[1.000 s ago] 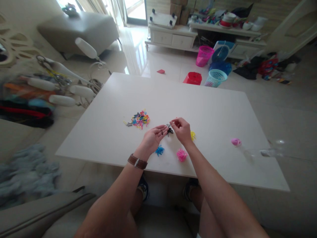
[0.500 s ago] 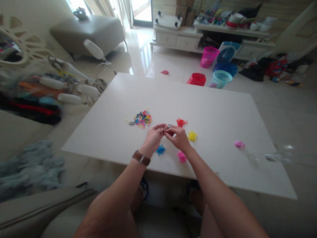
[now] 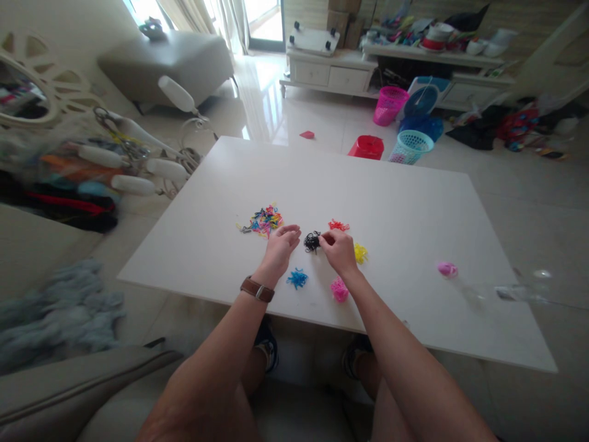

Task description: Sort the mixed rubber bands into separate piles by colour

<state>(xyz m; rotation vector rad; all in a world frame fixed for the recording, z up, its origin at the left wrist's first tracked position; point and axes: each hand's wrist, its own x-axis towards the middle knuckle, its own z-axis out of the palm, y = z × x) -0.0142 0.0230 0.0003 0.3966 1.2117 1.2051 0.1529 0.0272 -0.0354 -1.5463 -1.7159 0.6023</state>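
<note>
On the white table (image 3: 391,209), a mixed pile of small coloured rubber bands (image 3: 263,219) lies just beyond my left hand (image 3: 281,247). That hand is open, fingers stretched out and palm turned inward, apart from the black bands (image 3: 311,241). My right hand (image 3: 339,250) pinches thumb and fingers together at the right edge of the black heap; what they hold is too small to make out. Around it lie heaps of red bands (image 3: 338,225), yellow bands (image 3: 361,253), pink bands (image 3: 339,290) and blue bands (image 3: 297,279). The right hand partly covers the yellow heap.
A pinkish-purple object (image 3: 446,269) lies on the right of the table, near a clear transparent item (image 3: 506,293). Past the far edge stand a red stool or bin (image 3: 369,147) and a light-blue basket (image 3: 413,146). A white-armed lamp (image 3: 133,184) is close to the left edge.
My hands were together over the black bands. Now they have parted: the left has moved left and opened, the right slightly right, and the black heap shows between them.
</note>
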